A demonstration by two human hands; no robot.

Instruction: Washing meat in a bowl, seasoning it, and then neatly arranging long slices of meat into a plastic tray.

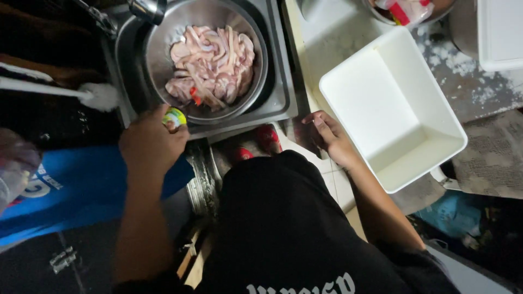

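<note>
From the head view, the left hand [150, 142] is closed around a small yellow-green bottle [174, 116] at the near rim of a steel bowl [158, 60] of pale raw meat strips [212, 65] in the sink [280, 92]. The right hand [329, 136], loosely open and holding nothing, rests at the counter edge just left of an empty white rectangular tub [436, 103].

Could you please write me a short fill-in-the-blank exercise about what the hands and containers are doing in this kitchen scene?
1. The left hand holds a small green-and-yellow bottle at the rim of the metal ____.
2. The metal bowl holds pale pink raw ____.
3. The right hand rests beside a white plastic tub that is ____.
4. The bowl sits in a steel ____.

Missing words: bowl; meat; empty; sink
</note>
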